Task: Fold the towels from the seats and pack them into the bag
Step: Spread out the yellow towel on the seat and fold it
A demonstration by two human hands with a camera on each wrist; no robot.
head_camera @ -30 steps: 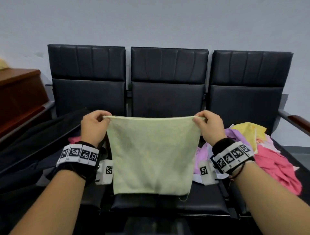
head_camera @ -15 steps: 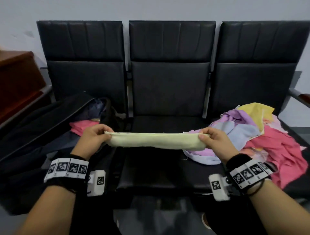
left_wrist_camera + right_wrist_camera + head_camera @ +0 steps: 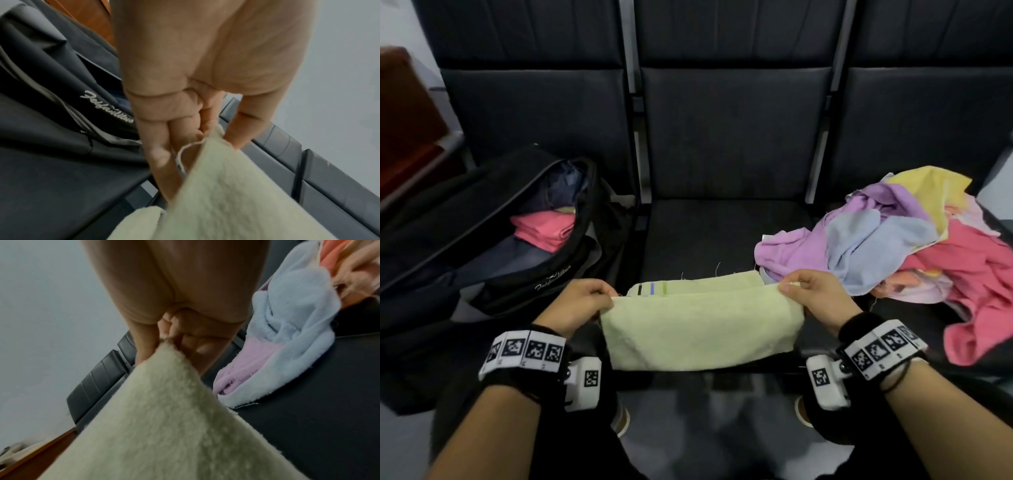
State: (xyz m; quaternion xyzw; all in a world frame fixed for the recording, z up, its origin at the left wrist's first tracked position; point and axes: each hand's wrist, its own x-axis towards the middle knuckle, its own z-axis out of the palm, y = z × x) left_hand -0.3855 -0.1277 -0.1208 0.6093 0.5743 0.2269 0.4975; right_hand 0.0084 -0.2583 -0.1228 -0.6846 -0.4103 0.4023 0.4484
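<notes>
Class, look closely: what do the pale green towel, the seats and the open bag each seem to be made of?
Pale green towel: seemingly terry cloth, matte; fuzzy nap and loose threads show at its edge. Seats: probably faux leather or vinyl, smooth with a faint sheen and stitched panels. Bag: apparently woven synthetic fabric, black and matte, creasing softly; script lettering on it.

Support: row of 3 black padded seats (image 3: 726, 233).
Left seat: open black bag (image 3: 482, 246), lying on the cushion.
Middle seat: pale green towel (image 3: 698, 325), draped over the front edge.
Right seat: loose pile of towels (image 3: 887, 246), purple, blue, yellow, pink, spilling onto the middle cushion.
</notes>
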